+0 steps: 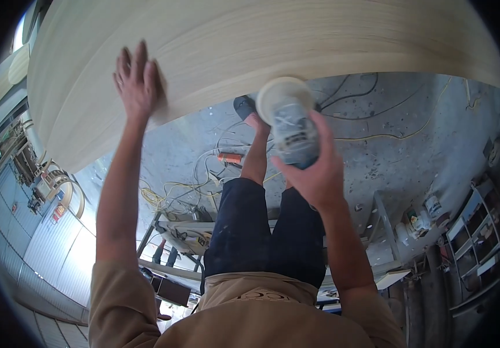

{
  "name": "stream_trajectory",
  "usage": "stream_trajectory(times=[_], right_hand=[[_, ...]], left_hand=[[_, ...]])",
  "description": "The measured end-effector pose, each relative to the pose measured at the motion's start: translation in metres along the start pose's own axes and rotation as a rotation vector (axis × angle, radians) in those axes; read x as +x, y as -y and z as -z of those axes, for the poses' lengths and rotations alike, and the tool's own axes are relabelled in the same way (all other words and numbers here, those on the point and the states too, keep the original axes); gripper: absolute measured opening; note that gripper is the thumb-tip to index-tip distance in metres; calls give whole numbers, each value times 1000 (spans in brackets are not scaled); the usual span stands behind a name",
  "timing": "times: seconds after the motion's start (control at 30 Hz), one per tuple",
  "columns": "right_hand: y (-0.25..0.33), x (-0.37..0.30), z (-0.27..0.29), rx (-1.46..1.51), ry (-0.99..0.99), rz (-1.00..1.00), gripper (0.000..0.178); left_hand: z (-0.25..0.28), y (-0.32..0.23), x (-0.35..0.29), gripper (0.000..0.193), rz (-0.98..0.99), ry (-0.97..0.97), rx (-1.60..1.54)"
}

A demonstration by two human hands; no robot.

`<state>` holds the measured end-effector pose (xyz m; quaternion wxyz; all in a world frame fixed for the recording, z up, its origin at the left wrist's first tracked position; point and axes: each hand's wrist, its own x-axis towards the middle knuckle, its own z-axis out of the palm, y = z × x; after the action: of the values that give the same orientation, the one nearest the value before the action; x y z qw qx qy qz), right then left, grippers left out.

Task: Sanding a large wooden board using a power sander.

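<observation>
A large pale wooden panel (296,40) with visible grain spans the top of the view, its near edge curving across in front of me. My left hand (137,84) lies on the panel toward the left, fingers stretched out and slightly blurred. In my right hand (319,168) is a power sander (296,136), a grey-blue body gripped between thumb and fingers. Its round pale sanding disc (285,95) is at the panel's near edge and overlaps it in view; whether it touches the wood I cannot tell.
Below the panel, a grey concrete floor (366,156) carries a yellow cord (401,137), dark cables and an orange tool (229,158). Coiled yellow hose (152,198) lies to the left. A metal rack (476,243) stands at the right. My foot (244,108) is close to the panel's edge.
</observation>
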<state>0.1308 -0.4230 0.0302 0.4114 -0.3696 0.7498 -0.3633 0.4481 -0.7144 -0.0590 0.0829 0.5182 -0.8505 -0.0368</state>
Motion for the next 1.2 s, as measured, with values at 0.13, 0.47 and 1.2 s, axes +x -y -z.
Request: stream_trajectory(times=[0.13,0.47,1.2], right_hand=[[5,4,-19,-95,63,19,97],[-27,22,51,7,-186,-113,94],[70,-31,-197,75,-118,-219,94]], left_hand=[[-13,5,28,60,70,-61,36],[-11,22,29,63,117,-90,42],[9,59,42,61,-260,87,-243]])
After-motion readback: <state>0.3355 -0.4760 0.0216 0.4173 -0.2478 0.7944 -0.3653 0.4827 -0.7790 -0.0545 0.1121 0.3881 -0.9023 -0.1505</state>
